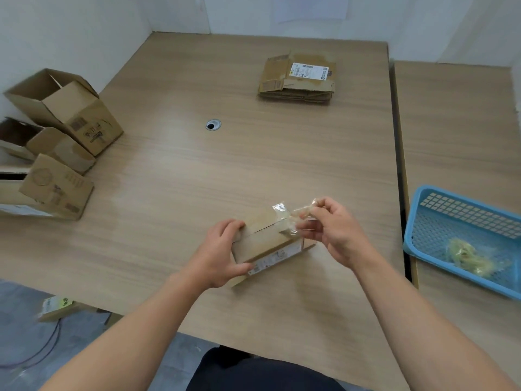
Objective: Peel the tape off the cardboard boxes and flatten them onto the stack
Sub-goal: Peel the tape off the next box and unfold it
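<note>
We see the right hand (335,230) raised just beyond the right end of a small box (267,244), its fingers and thumb curled and pinching a crumpled strip of clear tape (291,217). The tape runs from those fingertips down to the right end of the box top, where part of it clings to the cardboard. The left hand (222,252) grips the left end of the same box, with the fingers hooked over the top edge and the thumb pressed along the near side. A dark slit shows between the top flaps, and we make out a printed label on the near face, too blurred to read. The box rests on the table (253,165), near the front edge and about midway across.

Further out, a round cable hole (213,125) sits in the middle of the table. Toward the far right corner lies the stack (297,86) of flattened boxes, well apart from the hands, with a white shipping label on its top sheet. Along the left edge we count three open boxes (64,108), tipped over with their mouths open. To the right, on a second table (451,122), stands a blue basket (423,210) holding a wad of used tape (468,256).
</note>
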